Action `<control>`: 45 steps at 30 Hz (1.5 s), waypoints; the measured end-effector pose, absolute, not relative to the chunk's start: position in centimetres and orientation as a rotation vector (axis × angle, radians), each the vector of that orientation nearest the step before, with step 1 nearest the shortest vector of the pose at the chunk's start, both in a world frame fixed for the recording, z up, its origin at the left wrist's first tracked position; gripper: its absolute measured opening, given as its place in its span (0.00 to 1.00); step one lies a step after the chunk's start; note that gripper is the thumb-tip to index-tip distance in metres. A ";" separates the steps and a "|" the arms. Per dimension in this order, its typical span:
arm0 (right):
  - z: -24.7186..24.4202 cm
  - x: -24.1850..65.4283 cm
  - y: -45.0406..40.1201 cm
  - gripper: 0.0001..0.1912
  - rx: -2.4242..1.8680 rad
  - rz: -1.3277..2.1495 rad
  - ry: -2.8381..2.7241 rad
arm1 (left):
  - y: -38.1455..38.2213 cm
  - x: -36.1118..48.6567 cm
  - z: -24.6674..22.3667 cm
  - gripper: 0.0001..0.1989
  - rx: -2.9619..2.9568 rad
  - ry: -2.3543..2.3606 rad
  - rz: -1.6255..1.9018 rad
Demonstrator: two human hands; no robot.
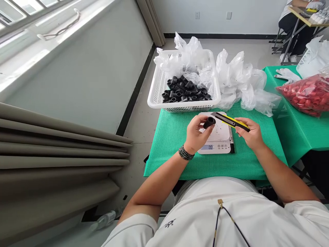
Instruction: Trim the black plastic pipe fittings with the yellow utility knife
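Note:
My left hand (197, 135) grips a black pipe fitting (209, 122) between thumb and fingers, its round opening facing up. A yellow and black utility knife (232, 122) is held in my right hand (250, 133), its blade pointing left, close to the fitting. Both hands are above a white digital scale (218, 137) whose display reads 0.0. A black marker (232, 145) lies along the scale's right edge. Beyond the hands, a white basket (151, 94) holds many black fittings (183, 91) and clear plastic bags (190, 55).
More clear bags (239, 79) lie right of the basket on the green-covered table (164, 147). On another green table are a bag of red fittings (307, 94), a white glove (286, 74) and a white basket (305, 63). A person sits at the top right.

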State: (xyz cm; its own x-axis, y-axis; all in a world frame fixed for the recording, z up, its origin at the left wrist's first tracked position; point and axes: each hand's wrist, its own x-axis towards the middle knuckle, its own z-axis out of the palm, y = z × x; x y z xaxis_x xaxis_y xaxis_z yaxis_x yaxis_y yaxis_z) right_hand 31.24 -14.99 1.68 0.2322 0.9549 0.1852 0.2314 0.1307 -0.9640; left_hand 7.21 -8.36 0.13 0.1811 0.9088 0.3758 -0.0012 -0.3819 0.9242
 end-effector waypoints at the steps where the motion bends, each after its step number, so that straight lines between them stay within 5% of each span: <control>1: 1.6 31.3 -15.0 0.17 -1.329 0.821 -1.211 | -8.4 7.2 0.1 0.13 1.598 0.888 1.333; 45: 1.2 31.4 -14.9 0.16 -1.254 0.939 -1.134 | -8.1 7.1 0.4 0.13 1.608 0.892 1.291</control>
